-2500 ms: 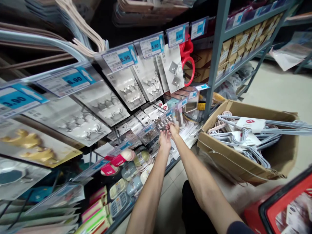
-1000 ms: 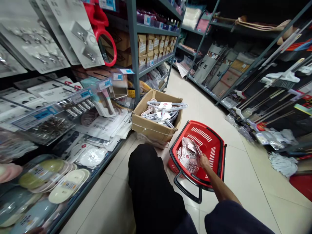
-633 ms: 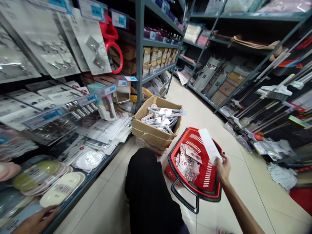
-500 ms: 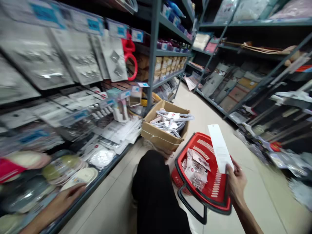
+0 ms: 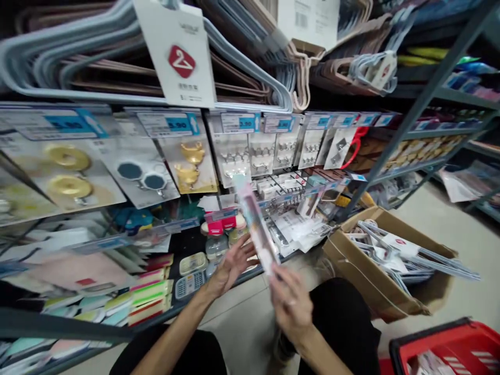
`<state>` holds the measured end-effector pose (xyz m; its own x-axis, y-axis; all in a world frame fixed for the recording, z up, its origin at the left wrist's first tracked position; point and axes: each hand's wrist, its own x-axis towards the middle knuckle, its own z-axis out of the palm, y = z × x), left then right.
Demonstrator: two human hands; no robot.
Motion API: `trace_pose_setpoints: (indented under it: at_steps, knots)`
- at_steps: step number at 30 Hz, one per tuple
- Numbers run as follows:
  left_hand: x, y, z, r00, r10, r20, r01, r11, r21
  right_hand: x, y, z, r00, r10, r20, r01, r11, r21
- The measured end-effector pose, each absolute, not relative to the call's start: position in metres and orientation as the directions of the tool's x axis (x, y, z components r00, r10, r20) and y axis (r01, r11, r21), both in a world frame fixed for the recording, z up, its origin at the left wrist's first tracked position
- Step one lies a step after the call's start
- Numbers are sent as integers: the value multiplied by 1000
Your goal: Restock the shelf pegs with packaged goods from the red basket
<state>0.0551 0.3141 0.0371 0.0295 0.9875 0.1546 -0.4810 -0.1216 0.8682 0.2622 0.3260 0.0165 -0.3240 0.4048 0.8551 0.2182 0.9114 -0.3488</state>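
My right hand (image 5: 291, 302) grips the lower end of a long, narrow package (image 5: 258, 224), tilted with its top leaning left. The package shows a pale pink and bluish front, blurred by motion, so I cannot make out what it contains. Close to its left side is my left hand (image 5: 234, 260), palm turned up and fingers apart, holding nothing. Whether its fingertips touch the package I cannot tell. Behind both hands, carded hooks (image 5: 232, 153) hang in a row under price labels.
Blue-grey hangers (image 5: 250, 62) fill the shelf above. On the right, a cardboard box (image 5: 351, 260) of hangers stands on the floor, with a red basket (image 5: 433, 333) nearer me. Soap dishes (image 5: 190, 284) lie on the low shelf, and a metal post (image 5: 410, 114) rises at right.
My view has swung left toward the shelves. The package has moved from above the red basket to in front of the shelf, its front now showing. My left hand has lifted off the low shelf.
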Motion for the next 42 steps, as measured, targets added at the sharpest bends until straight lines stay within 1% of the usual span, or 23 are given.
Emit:
trace_pose_setpoints:
  at_steps: [1, 2, 3, 4, 5, 6, 8, 10, 11, 12, 14, 16, 18, 19, 21, 22, 25, 28, 31, 37, 42]
  knots:
    - [52, 312, 36, -32, 994, 106, -503, -107, 857, 254, 324, 5, -509, 341, 790, 174, 940, -293]
    - [50, 312, 33, -86, 995, 44, -506, -82, 859, 249, 321, -6, -639, 289, 713, 137, 955, -264]
    - [48, 311, 29, -126, 992, -13, -497, -52, 866, 248, 318, -16, -718, 257, 647, 105, 959, -264]
    - [46, 311, 23, -151, 987, -55, -483, -25, 875, 248, 317, -25, -748, 251, 614, 81, 953, -292]
    - [44, 311, 17, -160, 984, -74, -466, -9, 885, 250, 318, -29, -740, 275, 614, 65, 937, -342]
    - [42, 310, 11, -144, 986, -79, -448, 6, 894, 253, 322, -30, -706, 328, 628, 59, 911, -408]
    - [39, 308, 2, -94, 992, -81, -403, 37, 915, 254, 339, -18, -612, 487, 624, 67, 817, -572]
    - [38, 306, -1, -61, 993, -97, -364, 69, 929, 246, 369, 7, -561, 626, 541, 55, 681, -731]
    - [38, 305, 0, -51, 993, -106, -345, 82, 935, 238, 387, 20, -554, 675, 488, 43, 609, -792]
    - [39, 306, 0, -47, 993, -111, -324, 90, 942, 228, 404, 33, -556, 708, 436, 32, 543, -839]
    - [40, 309, 1, -23, 992, -124, -282, 113, 953, 207, 433, 48, -593, 729, 341, -7, 419, -908]
    - [40, 314, -3, 2, 991, -136, -227, 133, 965, 189, 448, 45, -602, 752, 270, -70, 287, -955]
    - [42, 317, -12, -20, 991, -136, -112, 133, 985, 178, 448, 27, -536, 813, 227, -142, 178, -974]
    - [43, 318, -19, -43, 990, -131, -34, 129, 991, 176, 444, 15, -485, 847, 215, -172, 149, -974]
    - [47, 320, -31, -85, 989, -122, 87, 130, 988, 176, 436, -6, -441, 875, 202, -194, 127, -973]
    - [49, 320, -36, -99, 987, -130, 101, 139, 985, 178, 433, -13, -447, 872, 198, -193, 122, -974]
    - [55, 325, -41, -83, 984, -158, 14, 160, 987, 186, 436, -20, -436, 878, 196, -185, 126, -975]
    - [59, 331, -36, -18, 986, -164, -58, 162, 985, 194, 443, -12, -334, 922, 194, -186, 137, -973]
    - [63, 334, -31, -16, 986, -168, -87, 166, 982, 197, 446, -4, -270, 944, 189, -179, 143, -973]
    - [62, 332, -37, 6, 988, -154, -167, 152, 974, 193, 442, 0, -282, 932, 229, -106, 207, -973]
    - [59, 327, -35, -41, 984, -173, -145, 165, 975, 192, 439, 1, -295, 931, 216, -96, 195, -976]
